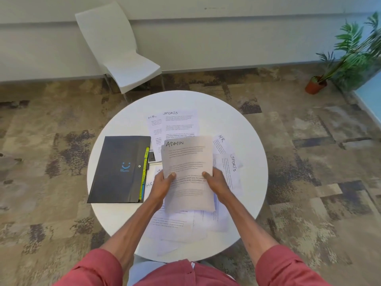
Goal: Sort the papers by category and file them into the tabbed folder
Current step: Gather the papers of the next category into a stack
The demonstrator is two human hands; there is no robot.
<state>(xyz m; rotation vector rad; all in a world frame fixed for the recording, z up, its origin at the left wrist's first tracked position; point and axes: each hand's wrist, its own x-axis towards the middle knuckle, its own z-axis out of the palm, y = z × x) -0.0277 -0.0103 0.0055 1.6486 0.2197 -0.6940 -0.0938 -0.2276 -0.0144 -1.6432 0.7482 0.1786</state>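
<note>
**ADMIN pile in hand, folder not yet opened**

I hold a thin stack of sheets headed ADMIN lifted over the round white table. My left hand pinches its left edge and my right hand its right, thumbs on top and the other fingers hidden behind the paper.

The tabbed folder lies closed on the table just left of the stack, its green tabs pointing toward my left hand. Loose sheets marked HR and SPORTS lie scattered beyond and beneath.

I judge the sorting half done. Next I must free one hand, open the folder, find the matching tab (I cannot read them all from here) and slide the stack in square.
</note>
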